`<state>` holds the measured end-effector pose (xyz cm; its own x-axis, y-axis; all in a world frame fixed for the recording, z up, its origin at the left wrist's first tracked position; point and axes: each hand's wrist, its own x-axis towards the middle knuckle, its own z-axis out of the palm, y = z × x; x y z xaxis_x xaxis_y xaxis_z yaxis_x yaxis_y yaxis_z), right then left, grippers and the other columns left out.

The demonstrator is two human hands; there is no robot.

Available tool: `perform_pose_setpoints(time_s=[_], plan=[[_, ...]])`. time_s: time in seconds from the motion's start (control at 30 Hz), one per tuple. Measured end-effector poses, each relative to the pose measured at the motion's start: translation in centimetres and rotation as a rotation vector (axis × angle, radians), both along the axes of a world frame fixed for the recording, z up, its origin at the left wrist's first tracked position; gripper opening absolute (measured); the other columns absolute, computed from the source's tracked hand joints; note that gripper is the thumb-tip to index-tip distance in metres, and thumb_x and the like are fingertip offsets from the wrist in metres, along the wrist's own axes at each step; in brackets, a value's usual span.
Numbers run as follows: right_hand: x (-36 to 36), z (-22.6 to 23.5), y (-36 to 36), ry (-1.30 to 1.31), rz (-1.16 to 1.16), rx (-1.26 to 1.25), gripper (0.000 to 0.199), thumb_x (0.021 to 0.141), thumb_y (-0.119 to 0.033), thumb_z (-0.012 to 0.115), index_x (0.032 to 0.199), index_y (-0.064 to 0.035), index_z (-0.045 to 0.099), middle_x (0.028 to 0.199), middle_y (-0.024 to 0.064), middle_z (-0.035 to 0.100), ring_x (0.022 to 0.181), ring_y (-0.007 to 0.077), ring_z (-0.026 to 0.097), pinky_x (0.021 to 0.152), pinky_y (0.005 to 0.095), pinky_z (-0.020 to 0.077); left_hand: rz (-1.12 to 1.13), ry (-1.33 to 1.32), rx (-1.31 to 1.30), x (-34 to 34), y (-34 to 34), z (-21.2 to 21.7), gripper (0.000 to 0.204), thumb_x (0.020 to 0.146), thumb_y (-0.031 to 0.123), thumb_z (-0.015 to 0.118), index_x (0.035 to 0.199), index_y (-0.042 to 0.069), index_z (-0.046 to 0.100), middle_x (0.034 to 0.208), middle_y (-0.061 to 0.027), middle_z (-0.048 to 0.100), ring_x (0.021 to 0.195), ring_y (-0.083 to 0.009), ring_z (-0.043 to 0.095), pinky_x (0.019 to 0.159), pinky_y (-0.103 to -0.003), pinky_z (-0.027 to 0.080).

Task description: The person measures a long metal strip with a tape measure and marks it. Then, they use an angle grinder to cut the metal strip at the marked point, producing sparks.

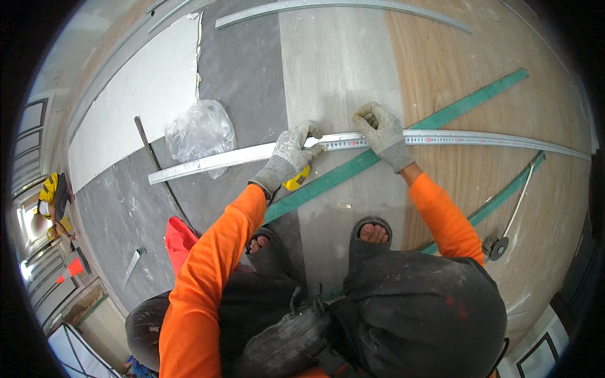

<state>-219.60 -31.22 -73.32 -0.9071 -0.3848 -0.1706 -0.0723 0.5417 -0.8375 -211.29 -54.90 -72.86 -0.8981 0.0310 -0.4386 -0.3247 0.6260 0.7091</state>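
A long silver metal channel (217, 162) lies across the floor in front of me, with a tape measure's blade (466, 137) stretched along its right part. My left hand (287, 157), in a grey work glove, is closed at the channel where the blade begins. The yellow tape measure case (297, 179) shows from under that hand, partly hidden by palm and wrist. My right hand (381, 135), gloved as well, rests over the blade and channel with curled fingers. Whatever those fingers pinch, if anything, is too small to tell.
Green strips (328, 186) cross beneath the channel and lie at right. A clear plastic bag (200, 133) touches the channel at left, near a dark thin bar (154, 151). Another metal channel (340, 5) lies at the far side. A person in yellow (53, 201) is at far left.
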Motion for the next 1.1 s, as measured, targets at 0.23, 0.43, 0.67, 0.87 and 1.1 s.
perform_pose_setpoints(time_s=[0.23,0.43,0.67,0.87,1.1], plan=[[-0.9,0.0,0.9,-0.046,0.108,-0.048,0.026,0.096,-0.026,0.068,0.111,-0.0058,0.074,0.096,0.0101,0.074,0.088,0.0193,0.071,0.085,0.0349,0.0564,-0.133,0.048,-0.025,-0.5,-0.3,0.0,0.019,0.096,0.021,0.069,0.103,0.007,0.058,0.102,-0.0116,0.067,0.101,-0.0251,0.067,0.093,-0.041,0.051],[-1.1,0.3,1.1,-0.017,0.17,-0.046,0.027,0.097,-0.025,0.068,0.116,-0.008,0.076,0.105,0.0097,0.075,0.096,0.0195,0.07,0.091,0.0354,0.0549,-0.169,-0.018,-0.089,-0.9,0.0,0.6,0.024,0.099,0.028,0.065,0.107,0.007,0.057,0.101,-0.0141,0.065,0.102,-0.0276,0.066,0.094,-0.043,0.05],[-1.8,0.0,1.7,-0.047,0.277,-0.022,0.031,0.099,-0.031,0.066,0.116,-0.0087,0.076,0.108,0.0115,0.075,0.101,0.0221,0.072,0.094,0.0371,0.0547,-0.152,-0.015,-0.166,-0.8,0.0,-0.3,0.025,0.099,0.028,0.064,0.111,0.006,0.057,0.103,-0.0152,0.064,0.104,-0.0293,0.065,0.094,-0.043,0.049],[-2.7,0.3,1.2,0.049,0.402,0.123,0.033,0.099,-0.037,0.064,0.11,-0.0071,0.073,0.099,0.013,0.075,0.094,0.0255,0.072,0.091,0.04,0.0555,-0.173,0.001,-0.115,-0.9,-0.5,-0.8,0.026,0.098,0.027,0.065,0.11,0.006,0.056,0.099,-0.0142,0.062,0.102,-0.0293,0.065,0.094,-0.042,0.049],[-3.4,0.0,1.5,0.133,0.57,0.284,0.034,0.1,-0.042,0.06,0.11,-0.0106,0.071,0.098,0.0131,0.073,0.093,0.0292,0.071,0.089,0.0426,0.0534,-0.188,-0.073,-0.196,-1.0,0.0,0.6,0.035,0.101,0.035,0.061,0.122,0.007,0.057,0.113,-0.0176,0.064,0.112,-0.0311,0.064,0.101,-0.044,0.048]])
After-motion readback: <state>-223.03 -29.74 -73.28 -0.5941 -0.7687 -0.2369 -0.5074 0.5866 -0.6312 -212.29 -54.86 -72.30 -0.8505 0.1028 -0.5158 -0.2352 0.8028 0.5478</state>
